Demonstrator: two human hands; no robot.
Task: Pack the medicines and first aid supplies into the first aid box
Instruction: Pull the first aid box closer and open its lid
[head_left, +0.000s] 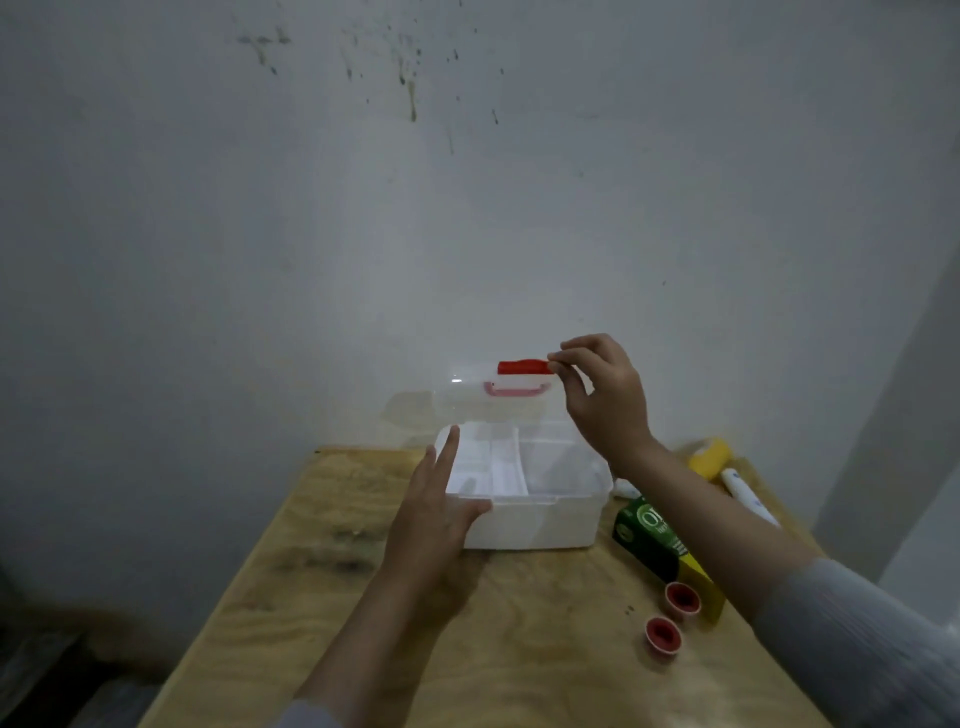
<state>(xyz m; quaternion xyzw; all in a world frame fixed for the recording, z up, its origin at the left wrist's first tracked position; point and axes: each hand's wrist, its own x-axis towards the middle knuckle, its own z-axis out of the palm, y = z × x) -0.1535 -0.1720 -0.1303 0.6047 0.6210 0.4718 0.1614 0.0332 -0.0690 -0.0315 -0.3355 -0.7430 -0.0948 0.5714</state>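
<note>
The white first aid box stood on the wooden table, its clear lid raised upright. The right hand pinched the lid's red latch with its fingertips. The left hand lay flat, fingers spread, against the box's left side. A green carton and two red cups lay to the right.
</note>
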